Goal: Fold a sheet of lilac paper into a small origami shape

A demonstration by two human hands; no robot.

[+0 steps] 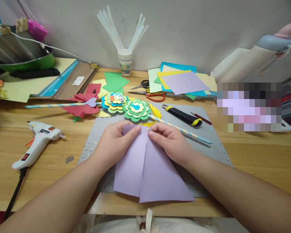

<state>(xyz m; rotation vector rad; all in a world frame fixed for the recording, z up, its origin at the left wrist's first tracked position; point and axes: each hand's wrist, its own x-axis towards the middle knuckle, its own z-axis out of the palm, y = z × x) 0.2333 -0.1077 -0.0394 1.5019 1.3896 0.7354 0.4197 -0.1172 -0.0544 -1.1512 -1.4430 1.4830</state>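
Observation:
My left hand (117,138) pinches the top of a pale purple paper piece (132,168) between thumb and fingers. My right hand (171,140) grips the upper end of a second purple part (162,178), which slants out to the lower right. A slightly rough edge runs down between the two parts; whether they still join anywhere I cannot tell. Under them lies a grey cutting mat (92,142). Just beyond my fingers are a green layered paper flower (136,108) on a striped stick (191,133) and yellow pleated paper (155,111).
A glue gun (40,139) lies at left, its cord toward me. A black-and-yellow utility knife (181,115) and a pencil (201,117) rest right of the flowers. Scissors (155,97), coloured sheets (184,82) and a paper cup (125,66) with straws stand farther back.

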